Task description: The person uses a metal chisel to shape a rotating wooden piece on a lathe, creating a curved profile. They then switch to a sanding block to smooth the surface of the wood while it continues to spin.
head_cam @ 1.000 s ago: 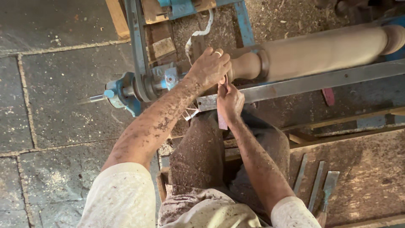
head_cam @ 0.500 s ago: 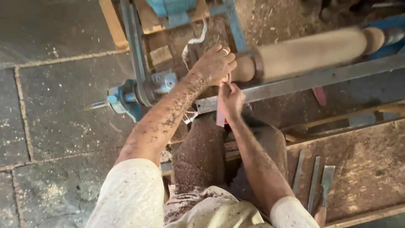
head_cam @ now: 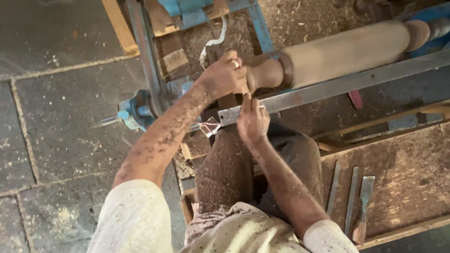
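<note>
Wooden spindle (head_cam: 344, 51) end touching left hand (head_cam: 224, 75); right hand (head_cam: 252, 119) just below.

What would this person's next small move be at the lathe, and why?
Probably easing the tool a little along the narrow neck of the wooden piece. The left hand sits on that neck at its left end, the right hand is by the metal rest bar just below, and whatever thin tool they guide is mostly hidden. The thick part to the right already looks smooth.
</note>
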